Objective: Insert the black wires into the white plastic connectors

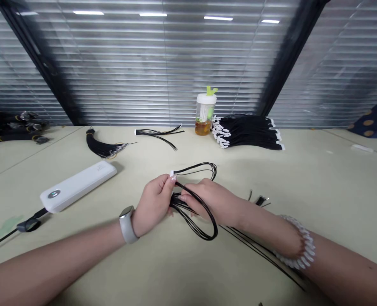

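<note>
Looped black wires with a white connector (pixel 172 173) make up a wire harness (pixel 204 233) between my hands, just above the table. My left hand (pixel 155 203) pinches it near the connector, thumb on top. Closed around the same bundle is my right hand (pixel 212 199), its thumb pointing toward my left hand. One wire loop rises behind the hands and another hangs in front of them. Loose black wires (pixel 258 250) run under my right forearm, some with bare ends beyond it; whether they belong to the held harness I cannot tell.
A white power bank (pixel 78 186) with a cable lies at left. Behind it is a tied wire bundle (pixel 102 145). Farther back are a small harness (pixel 158 134), a bottle of amber liquid (pixel 204 114) and a harness stack (pixel 248 131). Dark bundles (pixel 10 125) lie far left.
</note>
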`<state>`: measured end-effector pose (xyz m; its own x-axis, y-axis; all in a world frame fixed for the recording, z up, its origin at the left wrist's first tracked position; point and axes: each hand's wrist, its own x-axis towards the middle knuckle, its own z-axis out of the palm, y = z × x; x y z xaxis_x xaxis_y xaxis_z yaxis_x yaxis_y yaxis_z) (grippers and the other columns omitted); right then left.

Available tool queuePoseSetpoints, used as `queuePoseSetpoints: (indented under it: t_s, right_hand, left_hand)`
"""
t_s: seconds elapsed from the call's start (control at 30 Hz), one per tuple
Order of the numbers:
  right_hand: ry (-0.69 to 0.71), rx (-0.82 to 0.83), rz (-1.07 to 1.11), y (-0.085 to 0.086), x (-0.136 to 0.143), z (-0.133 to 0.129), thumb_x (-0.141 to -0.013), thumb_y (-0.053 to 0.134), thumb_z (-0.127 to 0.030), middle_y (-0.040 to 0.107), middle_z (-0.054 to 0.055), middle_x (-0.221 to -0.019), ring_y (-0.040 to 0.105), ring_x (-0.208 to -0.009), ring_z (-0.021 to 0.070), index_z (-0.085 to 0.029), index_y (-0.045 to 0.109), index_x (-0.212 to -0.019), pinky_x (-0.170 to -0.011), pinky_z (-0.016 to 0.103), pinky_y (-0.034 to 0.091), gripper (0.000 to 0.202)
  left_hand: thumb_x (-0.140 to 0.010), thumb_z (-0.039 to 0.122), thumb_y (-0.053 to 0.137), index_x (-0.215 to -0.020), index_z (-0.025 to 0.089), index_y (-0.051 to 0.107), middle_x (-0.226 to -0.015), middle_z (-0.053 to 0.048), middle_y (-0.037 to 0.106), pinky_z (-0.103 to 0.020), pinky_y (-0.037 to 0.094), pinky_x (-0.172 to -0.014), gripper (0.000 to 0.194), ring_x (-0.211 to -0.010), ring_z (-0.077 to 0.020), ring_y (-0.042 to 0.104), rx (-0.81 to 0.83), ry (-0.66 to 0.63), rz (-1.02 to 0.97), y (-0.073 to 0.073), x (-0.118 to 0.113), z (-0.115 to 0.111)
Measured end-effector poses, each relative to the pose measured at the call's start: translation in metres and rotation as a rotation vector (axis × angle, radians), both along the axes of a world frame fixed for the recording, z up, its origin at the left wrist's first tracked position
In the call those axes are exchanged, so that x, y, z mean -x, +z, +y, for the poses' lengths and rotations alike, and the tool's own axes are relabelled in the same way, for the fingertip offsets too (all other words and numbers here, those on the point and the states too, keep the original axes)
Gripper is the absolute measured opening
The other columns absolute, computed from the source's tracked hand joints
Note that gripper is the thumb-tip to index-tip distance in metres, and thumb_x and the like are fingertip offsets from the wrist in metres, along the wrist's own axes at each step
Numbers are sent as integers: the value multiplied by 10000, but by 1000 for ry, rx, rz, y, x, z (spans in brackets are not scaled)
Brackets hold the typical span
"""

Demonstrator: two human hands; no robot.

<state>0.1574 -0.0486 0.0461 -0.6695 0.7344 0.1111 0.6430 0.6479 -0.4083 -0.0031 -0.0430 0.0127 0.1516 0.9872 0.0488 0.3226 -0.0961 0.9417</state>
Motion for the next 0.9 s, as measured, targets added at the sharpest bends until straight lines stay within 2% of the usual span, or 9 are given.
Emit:
queuePoseSetpoints:
  t_s: [0.2, 0.33, 0.4, 0.5, 0.63, 0.7, 0.73, 0.83, 0.9]
  right_hand:
    - [6, -23, -7, 3, 0, -1, -810, 421, -180, 431, -43, -521, 335, -451, 65, -174, 441, -653, -474, 215, 247, 159]
    - [-11, -74, -78, 15, -8, -1, -739, 481, -162, 469, -19, -528, 360, -490, 80, -166, 462, -566, -496, 229, 271, 174]
    - [-85, -107, -138, 25, -16, 0, -705, 505, -164, 502, -3, -542, 375, -508, 92, -167, 492, -530, -492, 236, 271, 176]
    - [-269, -141, -208, 42, -32, 2, -666, 511, -150, 543, -7, -547, 389, -493, 97, -197, 592, -554, -472, 241, 267, 145]
    - [-528, -354, -189, 65, -55, 6, -680, 545, -194, 567, -2, -559, 455, -521, 123, -214, 642, -624, -481, 259, 300, 114]
    - [-611, -403, -48, 72, -63, 10, -704, 543, -189, 552, -12, -523, 481, -514, 127, -207, 637, -674, -503, 273, 342, 101]
    - [-631, -377, 80, 74, -65, 11, -714, 547, -184, 570, -14, -541, 514, -535, 131, -207, 644, -727, -529, 280, 378, 100]
    - [-584, -233, 658, 70, -69, 11, -755, 562, -218, 660, 21, -831, 614, -749, 153, -212, 650, -901, -661, 299, 474, 171]
    - [-502, -167, 1031, 60, -68, 5, -809, 527, -264, 644, 28, -946, 614, -779, 130, -215, 632, -942, -699, 294, 495, 176]
  left_hand:
    - [-836, 543, 371, -674, 165, 443, -480, 42, 478, -172, 349, -304, 418, -313, -74, 452, -4, -8, 31, 0, 0, 1]
    - [-829, 546, 390, -700, 160, 502, -421, 59, 425, -170, 347, -305, 422, -303, -81, 446, 27, 12, 26, 3, -1, 0]
    - [-822, 544, 406, -709, 157, 515, -442, 57, 447, -176, 357, -305, 418, -298, -78, 441, 55, 37, 7, 6, -1, 0]
    - [-809, 546, 428, -716, 152, 521, -461, 59, 454, -186, 374, -310, 415, -289, -69, 418, 90, 65, -44, 7, -2, 2]
    - [-800, 556, 438, -721, 145, 531, -423, 65, 423, -182, 363, -307, 428, -285, -69, 398, 122, 78, -103, 6, -1, 5]
    - [-796, 565, 440, -715, 142, 535, -420, 61, 427, -178, 358, -305, 441, -287, -68, 400, 134, 71, -109, 5, 0, 6]
    - [-793, 571, 441, -713, 141, 537, -424, 57, 436, -177, 357, -306, 448, -289, -67, 405, 141, 63, -105, 5, 0, 6]
    - [-789, 582, 442, -703, 142, 536, -420, 51, 449, -173, 361, -316, 459, -296, -69, 419, 146, 40, -80, 7, 0, 3]
    - [-795, 576, 437, -693, 145, 529, -399, 55, 433, -168, 358, -317, 452, -296, -72, 422, 143, 32, -63, 9, 0, -1]
